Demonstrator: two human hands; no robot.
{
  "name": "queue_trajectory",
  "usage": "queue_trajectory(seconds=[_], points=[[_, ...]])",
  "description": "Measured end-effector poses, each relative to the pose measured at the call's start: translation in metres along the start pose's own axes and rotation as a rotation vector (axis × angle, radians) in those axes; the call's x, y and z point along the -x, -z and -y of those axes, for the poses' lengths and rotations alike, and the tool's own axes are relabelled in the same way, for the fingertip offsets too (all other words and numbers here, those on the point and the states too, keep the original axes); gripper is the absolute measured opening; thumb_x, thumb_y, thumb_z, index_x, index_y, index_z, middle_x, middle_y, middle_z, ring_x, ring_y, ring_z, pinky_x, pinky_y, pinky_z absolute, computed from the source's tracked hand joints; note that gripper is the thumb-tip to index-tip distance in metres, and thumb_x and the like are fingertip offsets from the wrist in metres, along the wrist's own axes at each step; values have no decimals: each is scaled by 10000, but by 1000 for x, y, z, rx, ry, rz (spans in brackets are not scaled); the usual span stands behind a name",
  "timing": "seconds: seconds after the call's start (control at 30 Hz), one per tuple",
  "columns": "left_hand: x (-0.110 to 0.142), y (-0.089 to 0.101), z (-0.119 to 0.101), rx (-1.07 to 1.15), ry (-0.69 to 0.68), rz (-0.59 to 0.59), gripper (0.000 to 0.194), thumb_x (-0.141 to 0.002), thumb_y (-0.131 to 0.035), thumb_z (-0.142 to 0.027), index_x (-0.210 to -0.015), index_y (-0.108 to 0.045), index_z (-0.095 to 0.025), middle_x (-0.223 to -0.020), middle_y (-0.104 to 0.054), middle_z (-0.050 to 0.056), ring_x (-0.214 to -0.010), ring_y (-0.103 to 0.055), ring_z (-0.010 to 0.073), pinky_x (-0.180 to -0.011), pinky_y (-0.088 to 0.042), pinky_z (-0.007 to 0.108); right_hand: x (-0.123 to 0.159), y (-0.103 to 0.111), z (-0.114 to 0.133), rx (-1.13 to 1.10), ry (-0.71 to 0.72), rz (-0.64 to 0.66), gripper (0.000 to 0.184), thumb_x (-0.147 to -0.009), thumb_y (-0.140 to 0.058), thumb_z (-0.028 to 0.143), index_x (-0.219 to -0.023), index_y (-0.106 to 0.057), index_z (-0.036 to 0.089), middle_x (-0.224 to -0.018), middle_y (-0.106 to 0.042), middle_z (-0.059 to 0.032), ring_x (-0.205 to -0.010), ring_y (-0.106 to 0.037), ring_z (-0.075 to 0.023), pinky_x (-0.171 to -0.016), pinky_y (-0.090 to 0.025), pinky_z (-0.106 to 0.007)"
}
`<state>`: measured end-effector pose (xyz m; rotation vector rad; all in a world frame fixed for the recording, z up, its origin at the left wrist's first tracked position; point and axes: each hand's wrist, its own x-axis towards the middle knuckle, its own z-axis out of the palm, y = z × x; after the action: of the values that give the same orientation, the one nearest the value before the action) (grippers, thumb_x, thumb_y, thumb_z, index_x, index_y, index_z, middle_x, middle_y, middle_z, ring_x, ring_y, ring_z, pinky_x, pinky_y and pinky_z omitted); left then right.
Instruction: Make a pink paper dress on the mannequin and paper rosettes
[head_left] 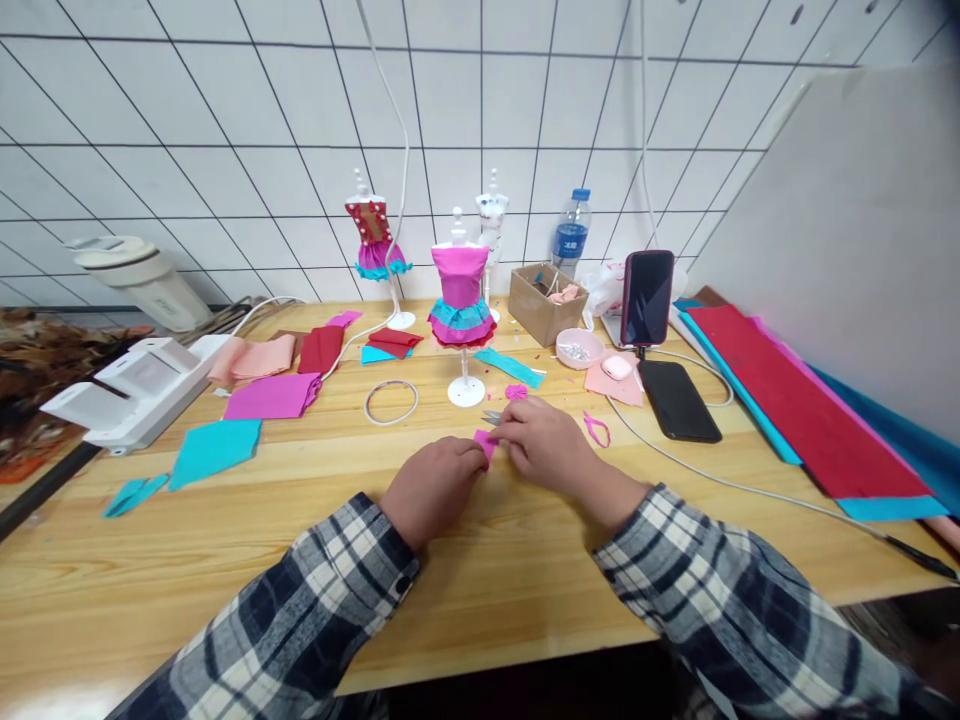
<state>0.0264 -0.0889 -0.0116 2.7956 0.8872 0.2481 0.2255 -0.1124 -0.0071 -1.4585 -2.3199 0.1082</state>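
Note:
A small piece of magenta crepe paper (486, 445) lies between my two hands, low over the table. My left hand (435, 487) is closed, its thumb and finger pinching the paper's left side. My right hand (546, 445) is closed at the paper's right side. Silver scissor tips (491, 417) poke out beside its fingers; the rest of the scissors is hidden under that hand. Just beyond sits a ruffled magenta paper piece (516, 392). A thin magenta strip (597, 430) curls to the right. Behind them stands a small dress form (460, 285) in a magenta, blue and red paper dress.
Two more dress forms (373, 235) stand near the tiled wall. A cardboard box (547, 305), a water bottle (572, 235), a pink bowl (580, 348) and phones (681, 400) are at right. Folded red paper (810, 390) lies far right. Blue paper (214, 452) and a white ring (391, 402) lie left.

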Motion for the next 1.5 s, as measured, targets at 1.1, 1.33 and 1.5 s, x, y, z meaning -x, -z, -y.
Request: queue_trajectory(seconds=[1.1,1.33,1.5], points=[[-2,1,42,617,427,-293,245,-866,-496,-324,-1032,-596,-174,-866,-640,29,-803,-587,185,-749,-449,302,-6,-5,-6,-1128,-599,285,384,-832,-565,131,-1212,-609,170,-817,-736,-36,-505,-574,-85,-462,-479,-203],[-2,11,27,526,458,-399,185,-843,-545,-282,-964,-647,-187,-924,-677,44,-880,-606,204,-832,-438,332,-1,-6,-9,-601,-344,19,300,-794,-598,159,-1080,-681,200,-838,-718,-25,-746,-627,-144,-724,-484,-291],[-3,8,21,1051,393,-350,210,-814,-630,-318,-975,-611,-183,-844,-627,7,-791,-588,149,-757,-450,266,-3,-17,-2,-880,-400,1,752,-709,-744,441,-1365,-463,207,-1315,-569,-139,-1017,-601,-210,-829,-497,-355]])
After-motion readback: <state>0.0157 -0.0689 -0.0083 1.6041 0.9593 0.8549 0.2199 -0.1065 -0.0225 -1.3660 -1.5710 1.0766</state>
